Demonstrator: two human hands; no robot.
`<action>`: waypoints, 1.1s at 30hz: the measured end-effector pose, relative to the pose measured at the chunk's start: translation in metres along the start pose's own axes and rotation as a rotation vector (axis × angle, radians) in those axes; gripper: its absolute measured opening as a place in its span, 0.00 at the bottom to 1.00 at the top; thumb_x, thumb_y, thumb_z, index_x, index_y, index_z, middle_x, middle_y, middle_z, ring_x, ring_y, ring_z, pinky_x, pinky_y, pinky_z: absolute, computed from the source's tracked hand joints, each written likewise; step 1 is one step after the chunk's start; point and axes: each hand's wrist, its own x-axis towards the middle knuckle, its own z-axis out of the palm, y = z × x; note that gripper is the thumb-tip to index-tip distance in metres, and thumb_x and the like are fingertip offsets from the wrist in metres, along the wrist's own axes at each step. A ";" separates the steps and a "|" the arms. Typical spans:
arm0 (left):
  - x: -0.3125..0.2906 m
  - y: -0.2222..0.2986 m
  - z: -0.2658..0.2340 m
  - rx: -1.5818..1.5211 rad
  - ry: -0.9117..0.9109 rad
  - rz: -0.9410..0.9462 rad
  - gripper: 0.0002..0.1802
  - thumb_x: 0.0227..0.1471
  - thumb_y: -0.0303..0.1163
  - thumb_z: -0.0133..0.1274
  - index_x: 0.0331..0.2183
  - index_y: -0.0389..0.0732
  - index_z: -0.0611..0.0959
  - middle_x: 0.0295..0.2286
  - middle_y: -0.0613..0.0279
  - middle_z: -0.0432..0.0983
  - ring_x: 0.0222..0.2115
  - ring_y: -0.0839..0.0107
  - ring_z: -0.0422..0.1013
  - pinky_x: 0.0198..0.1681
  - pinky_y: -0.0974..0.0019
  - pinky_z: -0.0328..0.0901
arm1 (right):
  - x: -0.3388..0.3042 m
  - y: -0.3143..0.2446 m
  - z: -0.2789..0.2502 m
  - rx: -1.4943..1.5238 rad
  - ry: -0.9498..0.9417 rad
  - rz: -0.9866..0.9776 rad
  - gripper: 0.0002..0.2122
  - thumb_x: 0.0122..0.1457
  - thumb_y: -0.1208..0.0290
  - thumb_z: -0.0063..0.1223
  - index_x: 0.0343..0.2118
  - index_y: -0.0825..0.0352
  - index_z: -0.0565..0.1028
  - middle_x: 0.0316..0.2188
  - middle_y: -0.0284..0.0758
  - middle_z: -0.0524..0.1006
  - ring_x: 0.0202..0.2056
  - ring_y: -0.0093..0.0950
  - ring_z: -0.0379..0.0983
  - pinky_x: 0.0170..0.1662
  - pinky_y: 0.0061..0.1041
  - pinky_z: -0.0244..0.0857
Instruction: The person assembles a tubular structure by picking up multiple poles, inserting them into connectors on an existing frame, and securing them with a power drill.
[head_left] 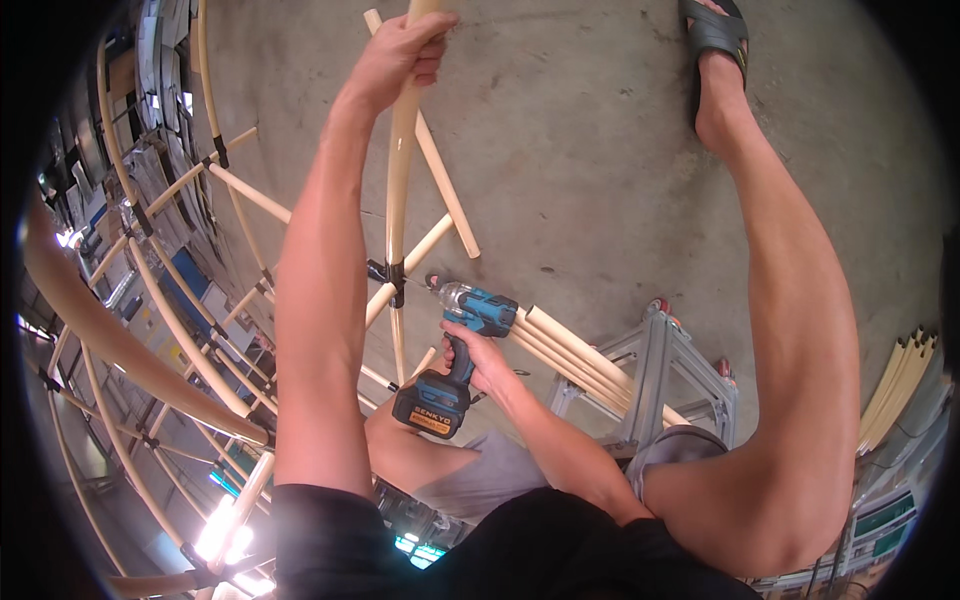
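Note:
My left hand (403, 58), arm stretched forward, is wrapped around a long cream pipe (400, 165). A black metal joint (397, 283) clamps this pipe to a crossing cream pipe (430, 245). My right hand (482, 355) grips the handle of a blue and black cordless impact driver (480, 310), its battery low and toward me. The driver's nose points left at the joint. Whether its bit touches the joint's bolt I cannot tell.
A tall framework of cream pipes (170, 310) with black joints fills the left side. Several loose pipes (580, 365) rest on a grey metal stand (648, 375) with casters. More pipes (897, 395) stand at the far right. My sandalled foot (718, 35) is on the concrete floor.

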 end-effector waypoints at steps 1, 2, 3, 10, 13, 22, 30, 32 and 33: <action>-0.002 -0.006 -0.004 -0.004 0.077 0.013 0.18 0.56 0.42 0.55 0.21 0.46 0.69 0.14 0.75 0.61 0.13 0.83 0.57 0.17 0.74 0.54 | -0.001 -0.002 0.000 -0.006 0.009 0.004 0.10 0.54 0.65 0.63 0.33 0.62 0.74 0.21 0.29 0.72 0.19 0.20 0.67 0.22 0.22 0.62; -0.006 -0.014 -0.008 -0.009 0.156 0.024 0.17 0.56 0.41 0.55 0.21 0.46 0.68 0.14 0.76 0.60 0.13 0.84 0.56 0.17 0.74 0.52 | -0.003 -0.002 0.000 -0.012 0.019 0.010 0.10 0.54 0.66 0.63 0.31 0.62 0.73 0.20 0.28 0.72 0.18 0.20 0.67 0.21 0.22 0.62; -0.012 -0.016 -0.006 -0.014 0.234 0.033 0.17 0.55 0.39 0.55 0.21 0.47 0.68 0.14 0.77 0.58 0.13 0.85 0.54 0.16 0.74 0.51 | -0.002 -0.001 0.000 -0.016 0.031 0.017 0.10 0.53 0.66 0.64 0.30 0.61 0.72 0.19 0.28 0.71 0.18 0.20 0.66 0.20 0.22 0.61; -0.004 -0.019 0.012 0.035 0.172 0.098 0.18 0.57 0.37 0.53 0.20 0.49 0.65 0.13 0.78 0.55 0.12 0.86 0.51 0.15 0.76 0.47 | 0.009 0.005 0.000 0.051 0.061 -0.025 0.10 0.53 0.66 0.63 0.31 0.62 0.73 0.19 0.29 0.71 0.15 0.20 0.64 0.19 0.21 0.60; -0.002 -0.022 0.000 -0.128 -0.097 -0.027 0.19 0.57 0.38 0.52 0.19 0.50 0.64 0.13 0.79 0.55 0.12 0.87 0.51 0.14 0.77 0.46 | 0.008 0.008 0.002 0.092 0.058 0.032 0.10 0.54 0.65 0.63 0.32 0.62 0.73 0.19 0.29 0.71 0.16 0.20 0.65 0.20 0.21 0.60; -0.005 -0.034 -0.028 -0.136 -0.070 0.004 0.15 0.57 0.40 0.54 0.22 0.46 0.70 0.15 0.75 0.61 0.14 0.82 0.59 0.16 0.74 0.54 | 0.013 0.010 -0.002 0.108 -0.011 0.118 0.11 0.58 0.62 0.59 0.33 0.61 0.70 0.20 0.28 0.69 0.18 0.20 0.64 0.24 0.23 0.61; -0.003 -0.036 -0.019 -0.151 -0.030 0.071 0.17 0.57 0.37 0.53 0.19 0.50 0.67 0.14 0.77 0.58 0.12 0.83 0.54 0.14 0.74 0.50 | 0.010 0.005 0.000 0.144 -0.022 0.123 0.11 0.57 0.63 0.60 0.33 0.61 0.70 0.20 0.29 0.70 0.19 0.20 0.65 0.24 0.24 0.62; -0.003 -0.036 -0.021 -0.149 -0.039 0.067 0.17 0.57 0.37 0.53 0.19 0.50 0.68 0.14 0.77 0.58 0.13 0.83 0.54 0.15 0.74 0.51 | 0.007 0.004 0.004 0.141 -0.011 0.112 0.11 0.57 0.63 0.60 0.33 0.62 0.70 0.20 0.29 0.70 0.18 0.20 0.65 0.24 0.24 0.62; -0.003 -0.036 -0.020 -0.148 -0.042 0.065 0.17 0.57 0.37 0.53 0.19 0.49 0.68 0.14 0.77 0.59 0.13 0.83 0.54 0.15 0.74 0.51 | 0.006 0.003 0.006 0.124 -0.008 0.105 0.11 0.57 0.63 0.60 0.32 0.61 0.70 0.20 0.29 0.70 0.18 0.20 0.65 0.24 0.24 0.62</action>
